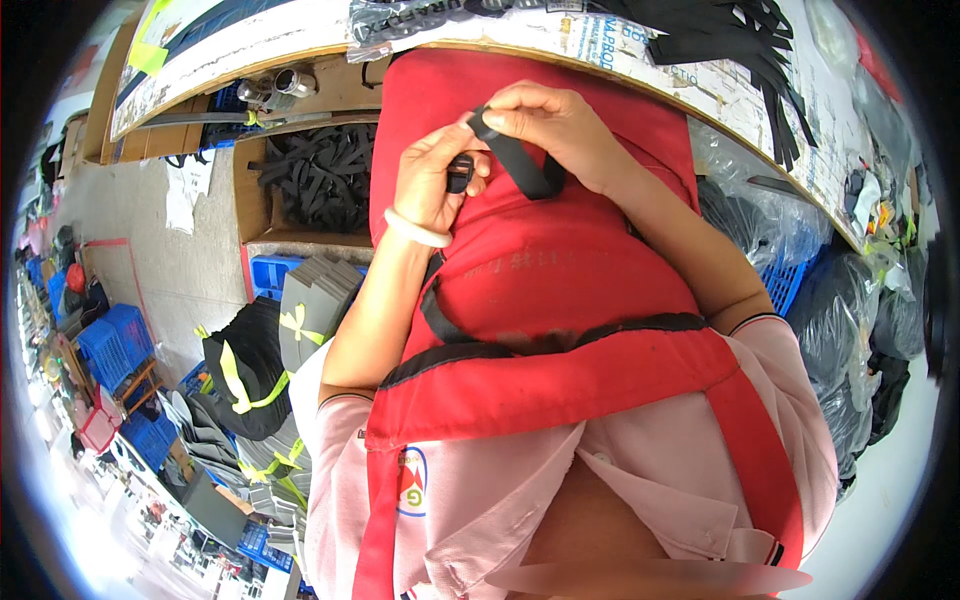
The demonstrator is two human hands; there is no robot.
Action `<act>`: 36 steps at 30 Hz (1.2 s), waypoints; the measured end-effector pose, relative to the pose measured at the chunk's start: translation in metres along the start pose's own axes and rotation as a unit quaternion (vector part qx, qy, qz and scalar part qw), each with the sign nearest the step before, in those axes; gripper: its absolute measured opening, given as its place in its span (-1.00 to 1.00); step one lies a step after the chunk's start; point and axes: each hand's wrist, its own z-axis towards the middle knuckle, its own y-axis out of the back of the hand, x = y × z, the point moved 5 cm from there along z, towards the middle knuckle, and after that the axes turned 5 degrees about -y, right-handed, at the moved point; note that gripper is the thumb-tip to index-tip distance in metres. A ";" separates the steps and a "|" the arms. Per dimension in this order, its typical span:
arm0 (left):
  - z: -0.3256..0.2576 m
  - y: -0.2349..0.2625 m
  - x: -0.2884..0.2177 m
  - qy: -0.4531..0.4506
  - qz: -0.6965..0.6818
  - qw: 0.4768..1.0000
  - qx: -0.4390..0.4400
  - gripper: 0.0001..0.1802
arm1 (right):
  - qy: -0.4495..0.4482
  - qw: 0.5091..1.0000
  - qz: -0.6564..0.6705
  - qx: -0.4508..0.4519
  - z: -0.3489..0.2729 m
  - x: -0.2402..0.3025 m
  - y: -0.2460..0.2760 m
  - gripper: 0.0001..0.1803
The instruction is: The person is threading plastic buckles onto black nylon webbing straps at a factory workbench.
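My left hand (432,178) pinches a small black plastic buckle (459,172) between thumb and fingers; a white bangle sits on that wrist. My right hand (553,122) holds the end of a black webbing strap (522,160) just above the buckle, the strap looping down from the fingers. Both hands work over my red apron (560,270), close to the edge of a worktable (300,35).
A cardboard box of black straps (320,180) stands on the floor at left. Bundles of dark fabric tied with yellow tape (250,370) and blue crates (120,340) lie further left. Loose black straps (740,50) hang on the table; plastic bags (790,240) crowd the right.
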 end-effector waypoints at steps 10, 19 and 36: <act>0.001 -0.014 -0.024 -0.162 0.141 0.976 -0.034 -0.80 | 0.100 0.985 -0.085 -0.113 -0.016 0.028 0.001 -0.83; -0.007 -0.026 -0.031 -0.269 0.267 0.925 -0.023 -0.82 | 0.108 0.988 0.019 -0.109 -0.005 0.008 0.008 -0.74; -0.094 0.133 -0.166 -0.319 0.312 0.872 -0.200 -0.79 | 0.210 0.814 -0.440 -0.316 -0.009 0.067 0.120 -0.88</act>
